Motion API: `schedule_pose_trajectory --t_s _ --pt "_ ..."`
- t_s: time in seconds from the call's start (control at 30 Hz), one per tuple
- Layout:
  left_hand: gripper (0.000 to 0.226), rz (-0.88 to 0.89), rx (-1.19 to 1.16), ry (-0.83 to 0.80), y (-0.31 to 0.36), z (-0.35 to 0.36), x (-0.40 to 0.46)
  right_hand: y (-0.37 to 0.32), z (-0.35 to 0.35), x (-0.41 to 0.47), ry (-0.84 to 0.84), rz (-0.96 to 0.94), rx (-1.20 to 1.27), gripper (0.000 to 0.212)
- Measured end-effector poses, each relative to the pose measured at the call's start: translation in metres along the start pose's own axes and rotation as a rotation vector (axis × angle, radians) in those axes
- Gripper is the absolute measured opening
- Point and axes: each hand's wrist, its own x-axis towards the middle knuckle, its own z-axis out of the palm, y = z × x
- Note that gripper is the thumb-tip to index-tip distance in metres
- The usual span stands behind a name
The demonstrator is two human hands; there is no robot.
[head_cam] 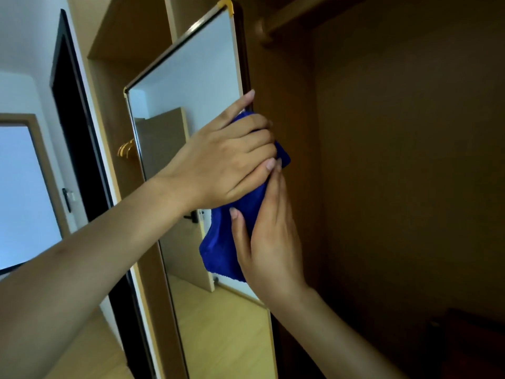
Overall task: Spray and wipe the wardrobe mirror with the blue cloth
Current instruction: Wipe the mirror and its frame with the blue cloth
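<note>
While wiping, blue cloth [240, 228] bunched against wardrobe mirror [191, 86] at its right edge, left hand [226, 160] fingers curled clamping it for pressure, right hand [269, 239] fingers straight, together, steadying beneath.

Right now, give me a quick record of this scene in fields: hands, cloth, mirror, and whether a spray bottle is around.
left hand: fingers curled over the top of the blue cloth, by the mirror's right edge
right hand: fingers straight, pressed flat on the cloth's lower part
blue cloth: bunched, hanging down in front of the glass
wardrobe mirror: upright, framed, yellow corner cap on top
spray bottle: none in view
</note>
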Motion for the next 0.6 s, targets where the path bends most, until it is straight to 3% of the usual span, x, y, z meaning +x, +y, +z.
schedule_pose_trajectory --t_s 0.23,0.6 --pt "0.041 0.062 0.028 -0.034 0.056 0.020 -0.035 0.018 0.009 -0.068 -0.064 0.087 -0.003 0.073" --pt "0.044 -0.029 0.087 -0.021 0.037 0.011 -0.020 0.010 0.006 -0.037 -0.005 0.056 0.014 0.072"
